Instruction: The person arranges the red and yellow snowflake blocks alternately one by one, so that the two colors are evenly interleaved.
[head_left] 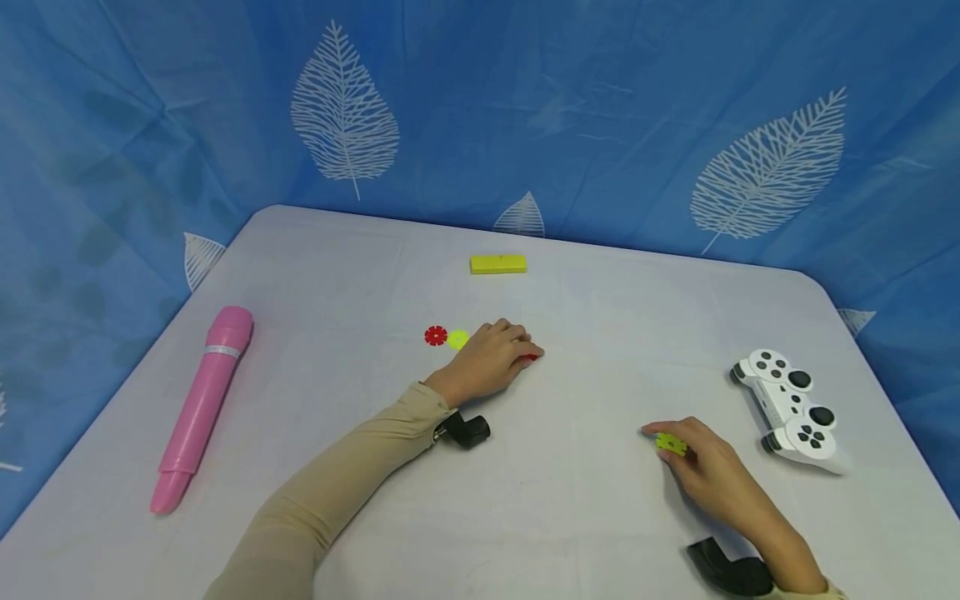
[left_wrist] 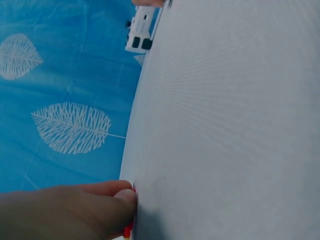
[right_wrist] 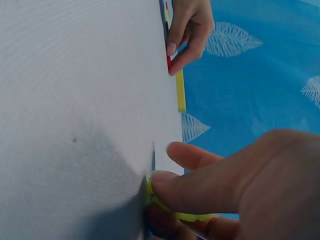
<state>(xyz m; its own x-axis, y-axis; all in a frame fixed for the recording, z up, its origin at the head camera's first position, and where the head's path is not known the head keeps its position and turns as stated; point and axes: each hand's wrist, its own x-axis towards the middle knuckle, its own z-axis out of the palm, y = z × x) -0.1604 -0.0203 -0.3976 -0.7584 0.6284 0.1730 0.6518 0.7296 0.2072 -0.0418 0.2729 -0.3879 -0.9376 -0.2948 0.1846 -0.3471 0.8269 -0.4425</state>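
My left hand is low over the middle of the white table, pinching a red disc between thumb and finger, right at the cloth. Most of that disc is hidden by the fingers. Just left of this hand lie a red notched disc and a yellow-green notched disc, side by side; the hand partly covers the second. At the right, my right hand grips a yellow-green notched disc between thumb and fingers. The right wrist view shows this yellow-green piece close beside the tabletop.
A flat yellow bar lies toward the table's far edge. On the left is a pink microphone-shaped object. A white game controller rests at the right, beyond my right hand. Blue leaf-print cloth hangs behind the table.
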